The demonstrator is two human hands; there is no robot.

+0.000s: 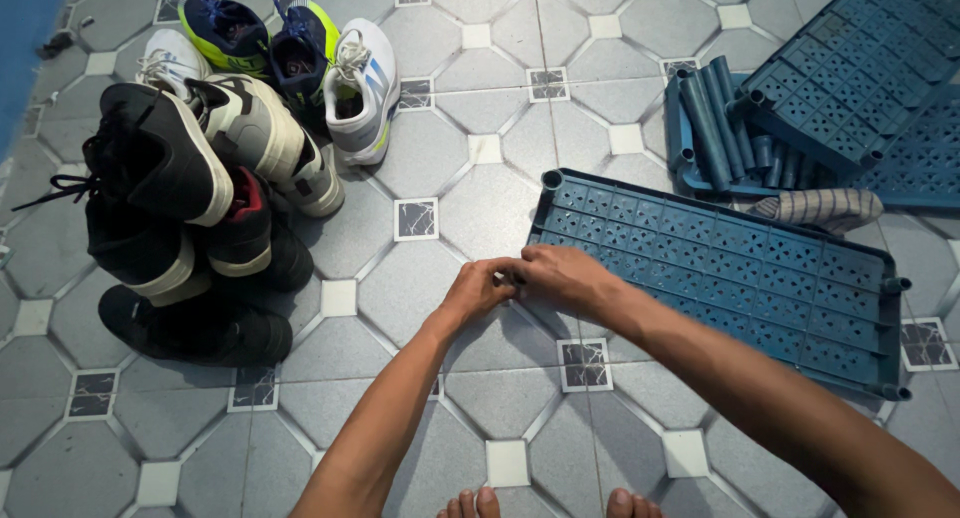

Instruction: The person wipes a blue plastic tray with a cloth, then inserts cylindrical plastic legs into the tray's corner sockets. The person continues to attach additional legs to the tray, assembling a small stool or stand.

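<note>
A blue perforated plastic shelf panel (pixel 740 278) lies flat on the tiled floor. My left hand (pixel 478 288) and my right hand (pixel 562 276) meet at its near left corner, fingers closed together there. What they pinch is hidden by the fingers. Both forearms reach in from the bottom of the view.
A pile of shoes (pixel 200 178) sits at the left. At the upper right lie more blue shelf panels (pixel 870 68), several blue plastic tubes (pixel 715 118) and a striped cloth (pixel 820 208). My toes (pixel 480 503) show at the bottom edge.
</note>
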